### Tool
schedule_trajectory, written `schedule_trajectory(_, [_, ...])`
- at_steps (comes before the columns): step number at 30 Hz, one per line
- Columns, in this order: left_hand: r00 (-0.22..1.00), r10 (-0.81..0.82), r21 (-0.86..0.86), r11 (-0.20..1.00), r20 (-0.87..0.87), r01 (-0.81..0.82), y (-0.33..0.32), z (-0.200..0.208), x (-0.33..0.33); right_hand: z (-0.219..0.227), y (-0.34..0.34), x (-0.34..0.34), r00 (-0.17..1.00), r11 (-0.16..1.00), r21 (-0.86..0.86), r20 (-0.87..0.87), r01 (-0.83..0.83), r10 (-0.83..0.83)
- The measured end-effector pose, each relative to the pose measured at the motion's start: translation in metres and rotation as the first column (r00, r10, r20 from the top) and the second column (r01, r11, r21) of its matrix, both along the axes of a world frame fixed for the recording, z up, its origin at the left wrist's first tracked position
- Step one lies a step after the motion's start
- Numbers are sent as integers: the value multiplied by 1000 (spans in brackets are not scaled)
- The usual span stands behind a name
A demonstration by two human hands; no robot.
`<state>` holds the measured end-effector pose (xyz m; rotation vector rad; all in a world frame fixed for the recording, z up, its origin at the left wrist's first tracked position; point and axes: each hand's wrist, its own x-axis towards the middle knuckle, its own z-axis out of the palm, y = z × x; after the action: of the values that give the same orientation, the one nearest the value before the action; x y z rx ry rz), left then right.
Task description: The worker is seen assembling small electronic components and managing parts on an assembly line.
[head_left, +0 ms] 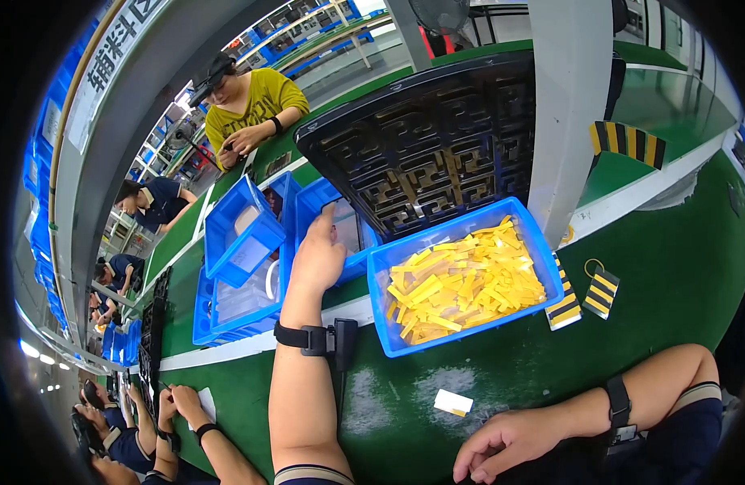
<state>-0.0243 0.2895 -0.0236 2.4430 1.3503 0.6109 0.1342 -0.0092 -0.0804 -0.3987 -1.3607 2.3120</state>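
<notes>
Your right hand (506, 444) lies nearest, fingers loosely curled over the green bench (631, 339); you show no item in it, though the underside of the fingers is hidden. Just beyond it, a small white piece (453, 402) lies flat: probably light and thin, easiest pinched at a raised edge. Farther on, a blue bin (384, 315) carries a loose heap of yellow strips (469, 279); they look light, thin and bendable, likely slick where they shine, so one strip is best picked by its end, and the full bin by opposite rims. Your left hand (320, 250) reaches past that bin's left side, over a second blue bin (308, 206) just beside it; the fingertips are partly hidden, so you cannot tell whether they grip anything. Its flat greyish contents (351, 230) sit low inside, perhaps smooth and easily scratched; edges look the safer hold. To its left, a smaller blue bin (219, 230) rests tilted on others. Behind, a black moulded tray (437, 145) leans upright, likely stiff and awkward for its breadth; take it by two rims. Farther off sits a co-worker in yellow (255, 105).
</notes>
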Motion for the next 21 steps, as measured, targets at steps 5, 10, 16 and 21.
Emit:
schedule_trajectory(5, [998, 52, 87, 995, 39, -55, -11, 2, 2, 28, 0, 7, 997, 988, -138, 5, 73, -73])
schedule_trajectory(10, [992, 64, -72, 996, 105, -56, -17, 10, 5, 3, 0, 0, 1000, 1000, -3, -20, 8, -8])
schedule_trajectory(16, [998, 23, -12, 1000, 61, -22, -11, 10, 6, 1, 0, 0, 1000, 1000, 1, -8, 21, -21])
schedule_trajectory(21, [993, -114, -22, 993, 20, 115, 9, -2, 0, 1, 0, -1, 1000, 1000, 20, -1, 20, -20])
